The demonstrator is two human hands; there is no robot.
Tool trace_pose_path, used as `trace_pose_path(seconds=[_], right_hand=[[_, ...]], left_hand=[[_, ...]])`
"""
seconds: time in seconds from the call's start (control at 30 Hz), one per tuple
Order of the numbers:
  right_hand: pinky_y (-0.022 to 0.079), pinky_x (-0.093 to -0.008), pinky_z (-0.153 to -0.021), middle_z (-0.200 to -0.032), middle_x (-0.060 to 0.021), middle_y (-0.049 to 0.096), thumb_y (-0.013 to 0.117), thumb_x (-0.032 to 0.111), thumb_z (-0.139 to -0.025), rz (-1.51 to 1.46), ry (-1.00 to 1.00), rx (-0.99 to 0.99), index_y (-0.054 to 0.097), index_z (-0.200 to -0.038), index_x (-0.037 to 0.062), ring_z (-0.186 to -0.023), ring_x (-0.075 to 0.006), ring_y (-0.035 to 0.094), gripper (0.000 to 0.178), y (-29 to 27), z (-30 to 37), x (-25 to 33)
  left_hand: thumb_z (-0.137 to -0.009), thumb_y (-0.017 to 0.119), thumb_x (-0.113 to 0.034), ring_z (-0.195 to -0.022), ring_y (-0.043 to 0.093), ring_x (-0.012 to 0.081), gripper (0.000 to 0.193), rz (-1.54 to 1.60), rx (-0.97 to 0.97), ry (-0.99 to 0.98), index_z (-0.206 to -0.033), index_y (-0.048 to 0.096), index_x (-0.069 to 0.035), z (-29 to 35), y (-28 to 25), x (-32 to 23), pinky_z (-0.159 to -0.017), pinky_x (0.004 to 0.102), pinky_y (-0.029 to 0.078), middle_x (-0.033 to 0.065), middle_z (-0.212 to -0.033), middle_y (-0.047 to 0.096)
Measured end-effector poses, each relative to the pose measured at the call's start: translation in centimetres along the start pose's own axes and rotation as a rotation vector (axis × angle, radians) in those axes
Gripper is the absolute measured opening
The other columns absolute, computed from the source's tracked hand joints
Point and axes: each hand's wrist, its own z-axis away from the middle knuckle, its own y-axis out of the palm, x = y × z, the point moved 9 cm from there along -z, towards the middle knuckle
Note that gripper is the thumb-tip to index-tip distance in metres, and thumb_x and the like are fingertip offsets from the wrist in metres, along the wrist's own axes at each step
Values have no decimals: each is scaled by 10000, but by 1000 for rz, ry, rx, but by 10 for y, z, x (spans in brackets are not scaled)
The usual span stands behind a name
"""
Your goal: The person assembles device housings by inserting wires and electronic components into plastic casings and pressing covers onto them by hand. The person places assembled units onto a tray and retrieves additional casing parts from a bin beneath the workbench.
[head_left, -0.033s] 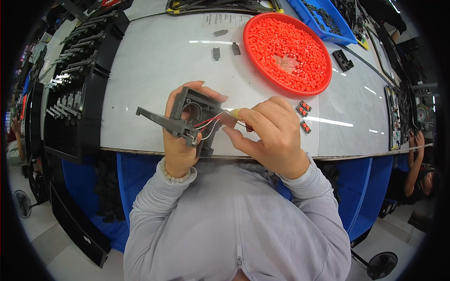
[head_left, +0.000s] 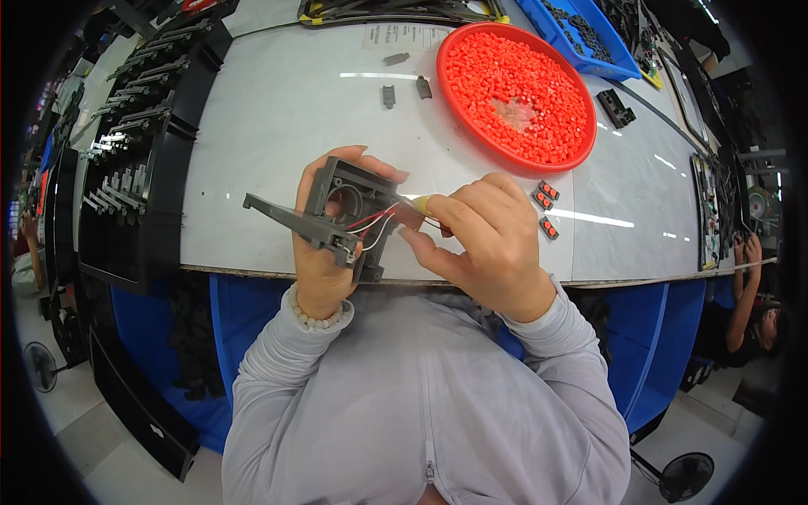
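My left hand [head_left: 318,273] is wrapped round a dark grey plastic housing [head_left: 376,189] with a round opening inside, held tilted above the table's near edge. A long grey arm-shaped part [head_left: 286,215] lies across the housing and sticks out to the left. Thin red and white wires [head_left: 381,220] run from that part's metal-fitted end towards my right hand [head_left: 488,240]. Its thumb and forefinger pinch the wires at the housing's right side. The wire ends are hidden by the fingers, and a small reddish-brown patch shows beside the fingertips.
A red round tray [head_left: 446,109] full of small red pieces stands at the back right, near a blue bin [head_left: 619,67]. Small black blocks with red inserts [head_left: 545,195] lie right of my hand. Grey clips [head_left: 388,97] lie farther back. A black rack [head_left: 139,244] stands left.
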Motion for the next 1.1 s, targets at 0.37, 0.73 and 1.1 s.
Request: trace_pose_path(seconds=[0.37,0.73,1.1], right_hand=[[358,-286,-517,-592,-10,503,757,64,-559,-43,34,23,606,-777,49,-513,-163,454,266,6,0,-5],[348,-287,-510,-566,0,487,745,60,-573,-73,60,54,614,-786,52,-514,-155,452,250,8,1,-9],[336,-292,-512,-548,4,464,730,79,-621,-113,137,82,627,-807,66,-517,-151,454,213,11,1,-15]], left_hand=[[-688,758,-403,-924,589,190,814,-36,-5,59,-1241,339,23,0,1,-2,-793,295,522,169,-1101,518],[-692,750,-423,-926,590,212,822,-12,9,61,-1235,333,33,1,2,0,-793,316,520,180,-1104,514],[-560,679,-679,-1072,512,278,1001,-208,-70,30,-1238,340,-24,4,5,-2,-798,367,521,129,-1104,484]])
